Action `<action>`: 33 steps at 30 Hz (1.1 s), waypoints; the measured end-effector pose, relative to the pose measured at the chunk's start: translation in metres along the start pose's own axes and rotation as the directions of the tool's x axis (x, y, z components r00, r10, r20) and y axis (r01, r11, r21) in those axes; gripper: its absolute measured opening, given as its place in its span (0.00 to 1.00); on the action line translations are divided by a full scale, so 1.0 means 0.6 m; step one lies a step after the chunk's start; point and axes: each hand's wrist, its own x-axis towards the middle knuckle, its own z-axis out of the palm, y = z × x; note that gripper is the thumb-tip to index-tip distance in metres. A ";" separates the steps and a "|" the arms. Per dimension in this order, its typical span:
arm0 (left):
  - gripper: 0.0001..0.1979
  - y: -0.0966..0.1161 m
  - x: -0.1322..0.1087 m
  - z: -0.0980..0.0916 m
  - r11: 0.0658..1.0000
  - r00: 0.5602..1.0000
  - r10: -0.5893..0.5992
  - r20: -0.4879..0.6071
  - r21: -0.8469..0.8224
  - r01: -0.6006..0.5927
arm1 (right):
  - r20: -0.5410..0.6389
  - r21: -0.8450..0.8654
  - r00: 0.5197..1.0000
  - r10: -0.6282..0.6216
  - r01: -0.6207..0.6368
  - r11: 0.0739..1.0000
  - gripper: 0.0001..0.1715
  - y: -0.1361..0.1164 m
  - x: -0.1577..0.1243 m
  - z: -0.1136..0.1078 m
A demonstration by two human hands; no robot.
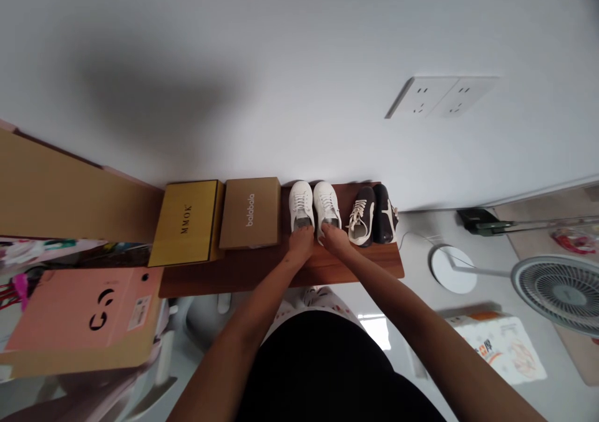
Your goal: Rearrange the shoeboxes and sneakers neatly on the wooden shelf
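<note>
Grip: your left hand (302, 240) pinches one white shoe (300, 198) at the heel, your right hand (334, 239) its mate (324, 198). Both stand side by side on the shelf (243, 272), toes to the wall (299, 85), seemingly lined up but not yet released. To their right, the dark shoes (384, 219) already stand paired, untouched; to their left sit the brown box (250, 213) and yellow box (184, 222), shut.

A home: standing fan (568, 294), wall sockets (423, 97), shoe shelf (234, 273).
</note>
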 end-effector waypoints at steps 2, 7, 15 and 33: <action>0.12 0.001 0.005 0.003 0.999 1.000 -0.014 -0.011 -0.033 0.014 | 0.015 -0.009 1.000 0.000 0.001 1.000 0.12 -0.004 0.008 0.001; 0.14 -0.003 0.012 0.010 0.991 0.997 -0.074 -0.027 -0.114 0.070 | 0.042 -0.023 0.999 0.005 -0.004 1.000 0.13 -0.010 0.027 0.012; 0.11 -0.012 0.021 0.022 0.957 0.987 -0.143 -0.068 -0.265 0.121 | 0.047 -0.037 0.999 0.011 -0.009 0.999 0.14 -0.013 0.041 0.022; 0.17 -0.020 0.014 0.011 0.995 0.999 -0.041 -0.024 0.092 0.043 | -0.023 0.024 0.999 -0.030 0.031 0.999 0.13 -0.022 0.036 0.027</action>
